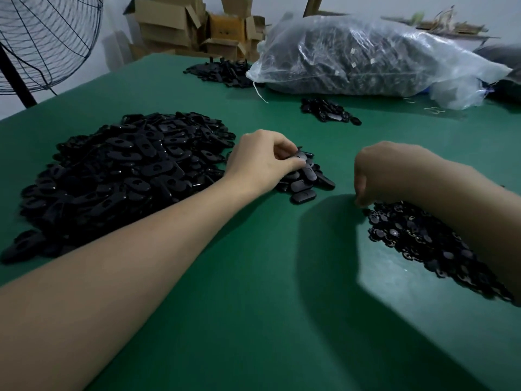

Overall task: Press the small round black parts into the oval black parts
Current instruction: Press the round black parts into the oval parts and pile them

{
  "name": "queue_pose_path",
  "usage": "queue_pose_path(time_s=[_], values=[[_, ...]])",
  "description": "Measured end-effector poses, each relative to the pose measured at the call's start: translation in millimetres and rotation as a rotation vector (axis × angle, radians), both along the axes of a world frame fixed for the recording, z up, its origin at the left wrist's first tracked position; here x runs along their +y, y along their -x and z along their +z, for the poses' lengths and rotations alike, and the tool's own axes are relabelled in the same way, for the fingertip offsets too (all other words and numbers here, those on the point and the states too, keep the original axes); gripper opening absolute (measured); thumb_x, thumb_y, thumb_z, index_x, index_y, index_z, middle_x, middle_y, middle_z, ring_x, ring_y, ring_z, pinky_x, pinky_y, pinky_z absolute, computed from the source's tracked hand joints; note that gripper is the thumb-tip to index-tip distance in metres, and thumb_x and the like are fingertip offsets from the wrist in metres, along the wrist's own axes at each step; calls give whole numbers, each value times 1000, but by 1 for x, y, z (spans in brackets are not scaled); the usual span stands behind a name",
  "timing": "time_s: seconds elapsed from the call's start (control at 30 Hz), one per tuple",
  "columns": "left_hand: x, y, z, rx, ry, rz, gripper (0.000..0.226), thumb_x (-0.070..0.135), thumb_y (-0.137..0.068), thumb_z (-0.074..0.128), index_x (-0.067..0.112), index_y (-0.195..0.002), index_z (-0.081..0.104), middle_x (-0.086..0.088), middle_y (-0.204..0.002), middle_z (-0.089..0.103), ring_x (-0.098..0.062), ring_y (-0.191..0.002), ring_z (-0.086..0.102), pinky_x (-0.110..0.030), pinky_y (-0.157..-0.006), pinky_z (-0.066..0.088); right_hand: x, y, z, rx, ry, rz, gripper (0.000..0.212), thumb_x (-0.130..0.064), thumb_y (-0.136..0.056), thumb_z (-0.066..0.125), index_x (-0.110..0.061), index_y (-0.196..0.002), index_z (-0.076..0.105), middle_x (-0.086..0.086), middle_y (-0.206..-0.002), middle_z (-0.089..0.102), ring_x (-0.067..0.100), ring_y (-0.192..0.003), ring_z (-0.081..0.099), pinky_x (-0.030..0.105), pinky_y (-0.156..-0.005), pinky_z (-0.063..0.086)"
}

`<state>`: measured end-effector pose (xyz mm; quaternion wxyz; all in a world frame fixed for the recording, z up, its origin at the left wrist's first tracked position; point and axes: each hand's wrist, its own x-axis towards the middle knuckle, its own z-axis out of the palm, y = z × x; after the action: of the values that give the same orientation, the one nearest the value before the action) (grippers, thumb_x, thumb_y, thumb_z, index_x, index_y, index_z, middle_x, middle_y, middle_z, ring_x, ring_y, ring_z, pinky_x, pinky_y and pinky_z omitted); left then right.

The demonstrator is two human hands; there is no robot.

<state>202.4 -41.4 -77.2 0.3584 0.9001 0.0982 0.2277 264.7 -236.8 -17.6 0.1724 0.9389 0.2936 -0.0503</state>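
The oval black plastic part [301,158] lies at the top of a small pile of smooth-faced oval black pieces [306,183] near the middle of the green table [253,292], and the left hand [263,160] has its fingers and thumb curled round it. Just to the right, the right hand [386,170] points its bent fingers down at the near edge of a flat heap of small round black parts [423,244]. Its fingertips are hidden from this angle, so I cannot tell whether they pinch one. The small pile's pieces show closed faces, so they are probably the ones already fitted, and there are only a few of them. To the left, touching that pile, spreads a large heap of oval black parts with open round holes [121,170], which I take to be still waiting. By that reading the job is at an early stage, with most of it ahead. Farther back lie a small cluster of black pieces [327,110] and a far cluster of black pieces [222,71], beside a bulging clear plastic sack [366,55] of dark parts. Behind them are brown cardboard boxes [194,26] and a wire-caged standing fan [48,43].
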Motion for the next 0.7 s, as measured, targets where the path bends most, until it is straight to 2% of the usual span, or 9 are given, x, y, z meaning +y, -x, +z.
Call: queue_pose_path(time_s=[0.1,0.23,0.33,0.43,0.5,0.57,0.63,0.7], values=[[10,3,7,5,-41,59,15,39,-92,73,28,-101,80,12,-97,77,-9,-95,71,-35,-93,57,0,-2,-3,-14,-25,-9,28,-32,-80,85,-13,-98,74,3,-96,71,27,-90,69,45,-81,61],[42,7,18,257,-421,226,22,29,-97,66,27,-117,75,2,-120,74,-26,-116,66,-40,-99,53,-2,-8,-6,8,-66,-11,21,-25,-81,84,-11,-94,76,5,-95,74,26,-88,71,43,-81,61],[56,10,17,430,-642,291,26,34,-100,64,19,-120,71,-5,-123,68,-32,-122,57,-43,-100,44,-4,-9,-4,40,-78,-13,15,-22,-84,80,-10,-91,78,5,-92,77,24,-86,72,42,-80,62],[61,10,13,461,-715,314,32,41,-100,64,17,-119,71,-6,-122,68,-32,-125,53,-44,-102,40,-1,-6,-6,42,-152,-10,13,-15,-89,71,-5,-96,75,12,-97,75,30,-91,72,45,-83,62],[62,9,12,444,-726,302,28,41,-100,65,19,-117,73,-4,-117,69,-31,-122,55,-44,-102,38,5,-3,-10,57,-257,9,15,-11,-90,65,-1,-97,73,16,-101,74,33,-96,71,48,-86,60],[63,10,14,420,-707,271,22,37,-99,68,24,-115,75,-1,-111,71,-29,-117,58,-42,-101,38,12,5,-14,86,-445,53,8,-12,-90,65,-7,-91,71,10,-95,73,28,-90,69,44,-85,60],[65,11,15,395,-697,238,17,34,-98,69,27,-113,76,2,-107,73,-26,-112,62,-40,-101,38,19,15,-18,110,-667,95,3,-14,-88,68,-15,-86,66,0,-87,68,18,-84,64,34,-75,57],[66,13,15,370,-722,218,16,32,-99,67,28,-110,77,3,-105,74,-25,-109,64,-40,-103,40,26,23,-23,141,-853,109,8,-16,-86,70,-17,-83,63,-2,-83,67,14,-79,63,27,-65,52]])
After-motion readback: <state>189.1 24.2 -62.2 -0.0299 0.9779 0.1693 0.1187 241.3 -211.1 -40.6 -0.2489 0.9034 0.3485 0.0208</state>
